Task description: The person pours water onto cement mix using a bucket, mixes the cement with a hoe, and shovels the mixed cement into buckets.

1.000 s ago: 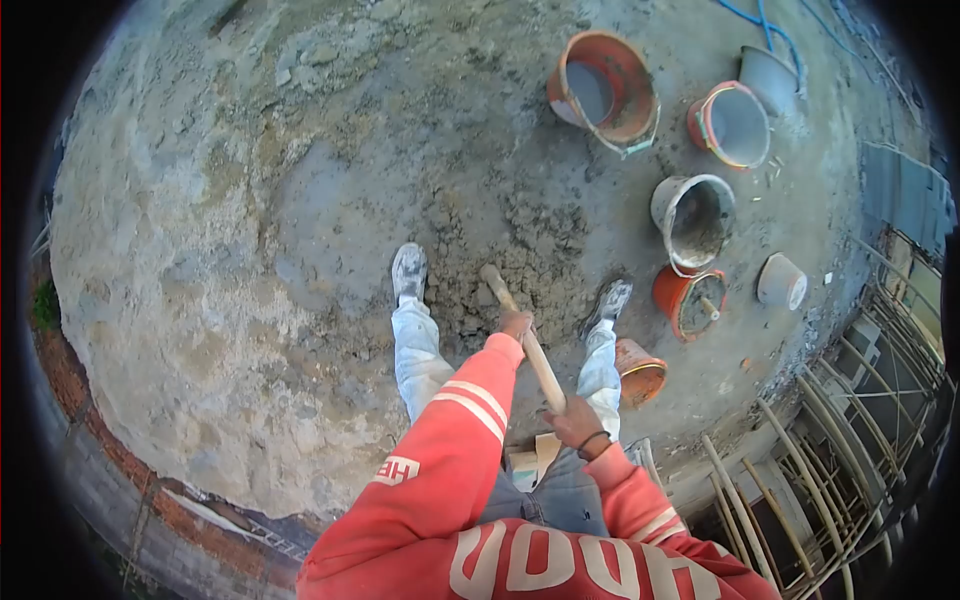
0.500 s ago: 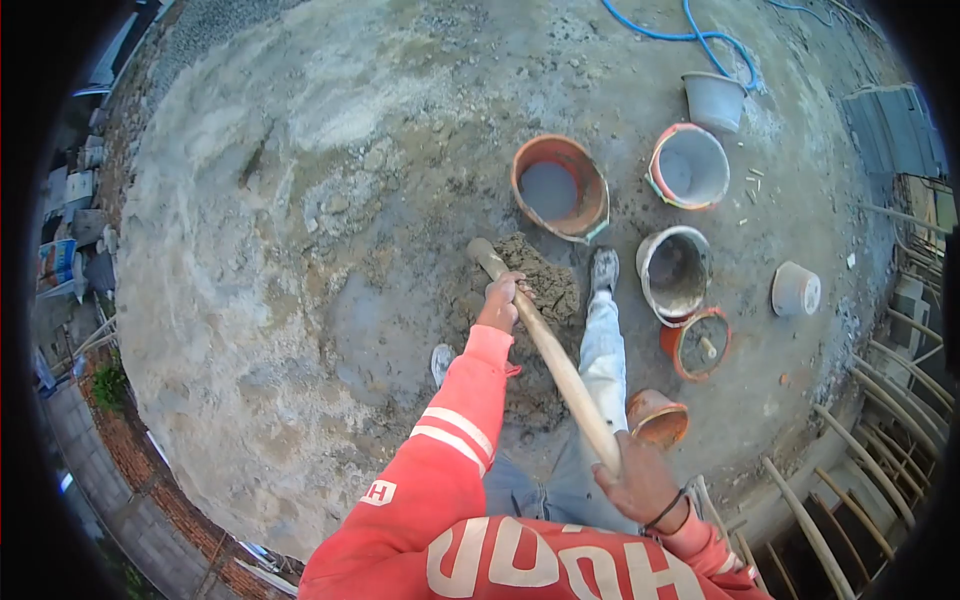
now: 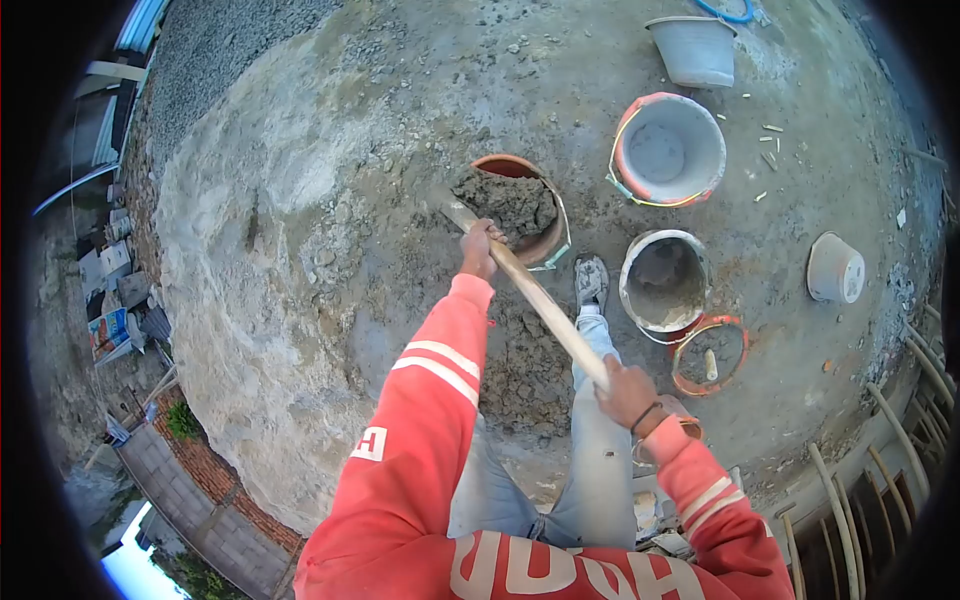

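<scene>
Gripping the stiff wooden handle (image 3: 550, 314) well apart, left hand (image 3: 480, 249) and right hand (image 3: 628, 393) had fingers closed, seemingly suiting heavy, soft mortar (image 3: 508, 203).

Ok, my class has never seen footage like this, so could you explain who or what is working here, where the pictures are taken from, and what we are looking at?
There is no machine here: a person works with two bare hands. Every picture comes from one camera on the person's head, looking forward and down, so the red sleeves and jeans are the wearer's own.

The left hand and right hand each have a grip on one long wooden handle, the left farther forward. Its far end is by a clump of grey mix at the mouth of an orange bucket; what carries the clump is hard to tell.

On the rough, grey ground stand more buckets, including a red-rimmed one and a white-rimmed one.
</scene>
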`<action>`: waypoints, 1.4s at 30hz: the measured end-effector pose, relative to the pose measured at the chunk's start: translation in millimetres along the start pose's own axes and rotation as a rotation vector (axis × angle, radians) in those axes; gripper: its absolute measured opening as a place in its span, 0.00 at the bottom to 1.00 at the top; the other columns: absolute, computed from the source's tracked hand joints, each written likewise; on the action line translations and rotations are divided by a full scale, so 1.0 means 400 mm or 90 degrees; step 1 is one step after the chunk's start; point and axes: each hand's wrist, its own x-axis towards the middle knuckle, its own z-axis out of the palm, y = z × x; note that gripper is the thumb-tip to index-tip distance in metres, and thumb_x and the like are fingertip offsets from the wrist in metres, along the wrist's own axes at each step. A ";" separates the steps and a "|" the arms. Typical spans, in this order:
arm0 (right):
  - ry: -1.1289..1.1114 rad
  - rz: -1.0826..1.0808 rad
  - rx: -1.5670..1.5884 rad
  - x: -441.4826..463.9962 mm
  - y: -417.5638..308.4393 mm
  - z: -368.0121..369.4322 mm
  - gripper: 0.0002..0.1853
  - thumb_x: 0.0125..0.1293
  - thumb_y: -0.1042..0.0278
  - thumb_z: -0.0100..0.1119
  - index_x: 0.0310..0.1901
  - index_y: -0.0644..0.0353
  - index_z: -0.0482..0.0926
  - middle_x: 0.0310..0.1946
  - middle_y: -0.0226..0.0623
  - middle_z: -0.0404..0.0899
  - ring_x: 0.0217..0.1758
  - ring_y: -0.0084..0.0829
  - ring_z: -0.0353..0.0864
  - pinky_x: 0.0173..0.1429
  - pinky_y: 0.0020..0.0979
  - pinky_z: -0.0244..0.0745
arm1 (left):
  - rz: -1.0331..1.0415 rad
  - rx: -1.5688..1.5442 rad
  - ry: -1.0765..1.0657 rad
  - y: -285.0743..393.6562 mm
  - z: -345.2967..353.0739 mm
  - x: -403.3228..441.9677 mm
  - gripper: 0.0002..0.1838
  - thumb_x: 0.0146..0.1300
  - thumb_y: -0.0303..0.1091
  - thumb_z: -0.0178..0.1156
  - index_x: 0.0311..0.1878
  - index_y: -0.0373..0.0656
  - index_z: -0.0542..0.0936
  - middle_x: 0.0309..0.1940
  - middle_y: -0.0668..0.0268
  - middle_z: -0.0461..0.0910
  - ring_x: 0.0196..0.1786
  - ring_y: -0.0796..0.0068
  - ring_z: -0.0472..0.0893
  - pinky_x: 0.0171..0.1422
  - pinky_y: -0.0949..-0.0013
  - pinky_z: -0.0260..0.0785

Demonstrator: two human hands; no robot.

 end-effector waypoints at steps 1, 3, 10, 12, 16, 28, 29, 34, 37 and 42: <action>-0.003 -0.001 -0.027 0.046 0.072 0.014 0.21 0.56 0.58 0.59 0.50 0.57 0.68 0.25 0.51 0.80 0.29 0.54 0.81 0.34 0.51 0.76 | 0.000 0.006 0.004 -0.029 0.017 0.018 0.04 0.58 0.24 0.53 0.31 0.41 0.67 0.20 0.68 0.66 0.19 0.76 0.67 0.23 0.70 0.66; -0.011 0.003 -0.073 0.121 0.210 0.048 0.21 0.56 0.58 0.60 0.49 0.55 0.68 0.27 0.50 0.80 0.31 0.52 0.82 0.35 0.50 0.77 | -0.006 0.018 0.052 -0.085 0.037 0.035 0.04 0.58 0.26 0.53 0.30 0.42 0.68 0.19 0.68 0.64 0.20 0.74 0.66 0.27 0.68 0.68; 0.104 0.063 -0.196 0.313 0.463 0.188 0.19 0.50 0.69 0.63 0.46 0.54 0.70 0.29 0.44 0.80 0.35 0.49 0.82 0.41 0.49 0.75 | 0.003 -0.134 0.030 -0.128 0.008 -0.047 0.06 0.50 0.27 0.53 0.24 0.44 0.66 0.20 0.65 0.64 0.23 0.68 0.66 0.38 0.60 0.69; 0.187 0.014 -0.218 0.298 0.426 0.173 0.20 0.49 0.70 0.63 0.45 0.53 0.71 0.31 0.43 0.80 0.37 0.49 0.81 0.42 0.48 0.73 | 0.050 -0.168 -0.012 -0.088 -0.020 -0.088 0.06 0.50 0.27 0.54 0.24 0.46 0.66 0.19 0.67 0.63 0.24 0.70 0.65 0.36 0.62 0.67; 0.090 -0.131 -0.154 0.105 0.228 0.119 0.22 0.47 0.67 0.65 0.45 0.53 0.70 0.31 0.43 0.80 0.34 0.50 0.81 0.39 0.49 0.73 | 0.066 -0.247 -0.067 0.031 -0.148 -0.213 0.06 0.50 0.29 0.54 0.25 0.48 0.66 0.18 0.70 0.63 0.22 0.74 0.65 0.33 0.65 0.64; 0.074 0.038 -0.190 -0.232 -0.447 0.561 0.18 0.51 0.66 0.60 0.45 0.49 0.70 0.24 0.38 0.79 0.29 0.47 0.82 0.31 0.47 0.75 | -0.037 -0.129 0.042 0.114 -0.758 -0.285 0.08 0.57 0.28 0.58 0.37 0.45 0.69 0.19 0.70 0.65 0.19 0.76 0.67 0.27 0.68 0.68; 0.092 0.029 -0.195 -0.181 -0.463 0.582 0.16 0.53 0.66 0.58 0.45 0.49 0.70 0.25 0.38 0.79 0.30 0.47 0.82 0.31 0.47 0.75 | -0.023 -0.079 0.078 0.105 -0.771 -0.275 0.08 0.58 0.27 0.58 0.37 0.44 0.68 0.19 0.68 0.66 0.19 0.75 0.68 0.25 0.68 0.69; 0.127 -0.008 -0.286 0.052 -0.372 0.668 0.09 0.60 0.68 0.52 0.43 0.51 0.70 0.28 0.39 0.80 0.29 0.46 0.83 0.30 0.45 0.77 | 0.047 0.008 0.145 -0.057 -0.759 -0.137 0.07 0.59 0.26 0.56 0.34 0.40 0.67 0.19 0.66 0.68 0.16 0.73 0.69 0.21 0.67 0.68; 0.114 0.020 -0.294 0.071 -0.221 0.768 0.08 0.63 0.69 0.49 0.44 0.52 0.69 0.28 0.39 0.80 0.30 0.45 0.83 0.30 0.43 0.78 | 0.034 0.098 0.167 -0.243 -0.776 -0.067 0.06 0.59 0.26 0.55 0.32 0.39 0.67 0.18 0.66 0.68 0.15 0.74 0.68 0.19 0.68 0.67; -0.046 0.223 -0.178 -0.171 -0.091 0.966 0.08 0.64 0.68 0.48 0.44 0.53 0.72 0.28 0.40 0.82 0.31 0.46 0.84 0.34 0.44 0.78 | -0.072 0.289 0.128 -0.576 -0.890 -0.219 0.06 0.59 0.28 0.56 0.33 0.39 0.69 0.18 0.67 0.68 0.15 0.74 0.70 0.17 0.70 0.65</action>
